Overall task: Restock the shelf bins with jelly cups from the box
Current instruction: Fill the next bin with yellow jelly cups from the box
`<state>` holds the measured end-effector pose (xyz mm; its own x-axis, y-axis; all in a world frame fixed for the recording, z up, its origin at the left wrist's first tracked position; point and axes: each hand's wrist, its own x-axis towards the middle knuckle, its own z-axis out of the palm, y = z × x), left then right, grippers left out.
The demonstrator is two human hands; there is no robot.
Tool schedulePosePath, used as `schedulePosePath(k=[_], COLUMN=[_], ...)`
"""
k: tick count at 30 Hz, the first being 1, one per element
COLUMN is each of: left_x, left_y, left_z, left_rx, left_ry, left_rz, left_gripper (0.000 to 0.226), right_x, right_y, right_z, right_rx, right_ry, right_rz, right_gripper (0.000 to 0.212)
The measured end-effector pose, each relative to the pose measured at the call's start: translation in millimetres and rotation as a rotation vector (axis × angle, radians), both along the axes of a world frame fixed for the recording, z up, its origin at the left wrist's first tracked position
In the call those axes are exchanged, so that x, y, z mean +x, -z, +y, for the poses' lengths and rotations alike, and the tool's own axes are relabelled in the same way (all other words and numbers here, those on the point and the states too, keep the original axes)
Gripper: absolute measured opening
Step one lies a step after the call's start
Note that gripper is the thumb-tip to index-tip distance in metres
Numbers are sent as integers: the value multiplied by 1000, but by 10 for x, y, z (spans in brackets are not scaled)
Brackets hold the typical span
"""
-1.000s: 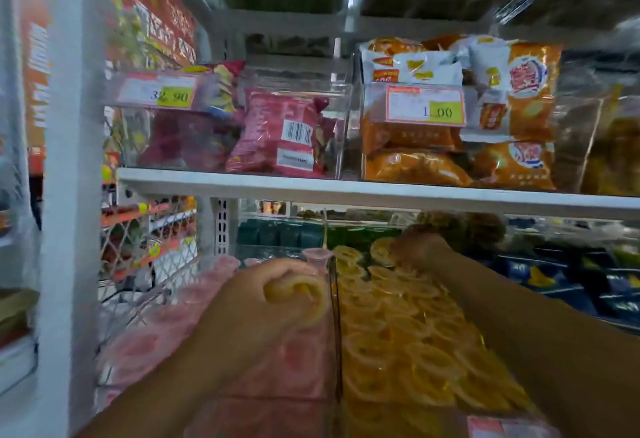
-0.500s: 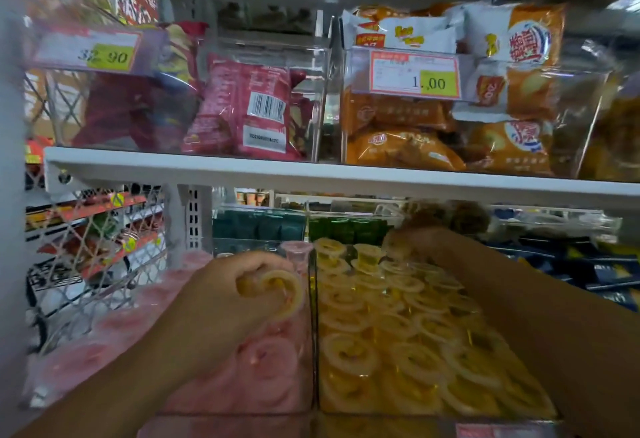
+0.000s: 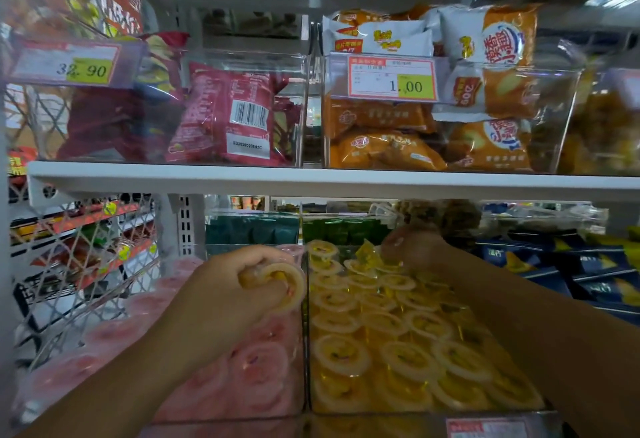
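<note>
Two hands reach beneath a white shelf into clear bins on the level below. The left hand is curled tightly around a yellow jelly cup, its round lid facing right; the blur hides whether more cups sit in that grip. This hand hovers above the pink jelly cups that fill the left bin, just beside the clear wall between the two bins. The right hand is stretched to the back of the right bin, fingers bent down onto the rear row of the yellow cups, which lie lid-up in rows. Whether it grips one or only touches them cannot be told. A tilted cup sits just left of that hand. On the white shelf, one clear bin holds red snack packets and its neighbour holds orange chip bags. A price tag reading 1.00 hangs on the orange bin's front, and another price tag reading 32.90 hangs at the far left.
</note>
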<state>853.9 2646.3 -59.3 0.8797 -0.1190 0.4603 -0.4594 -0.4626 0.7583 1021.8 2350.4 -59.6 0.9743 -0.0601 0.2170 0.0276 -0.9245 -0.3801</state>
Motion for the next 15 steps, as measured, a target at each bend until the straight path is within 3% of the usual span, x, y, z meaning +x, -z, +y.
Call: schedulePosePath(k=[4,11,15], left_x=[51,143,208], left_y=[53,39,25], left_z=[-26,-48,-77], left_rx=[-37,11,24], left_ry=[36,10,3], left_rz=[-18,-2,-10], left_gripper=[23,22,22], right_x=[-274,-140,-354], right_y=[27,39,-121], right_z=[145,267,290], right_rx=[-5,-309,-269], right_ry=[-201,-178,-229], right_rz=[-88,-56,-64], right_gripper=[22,34,37])
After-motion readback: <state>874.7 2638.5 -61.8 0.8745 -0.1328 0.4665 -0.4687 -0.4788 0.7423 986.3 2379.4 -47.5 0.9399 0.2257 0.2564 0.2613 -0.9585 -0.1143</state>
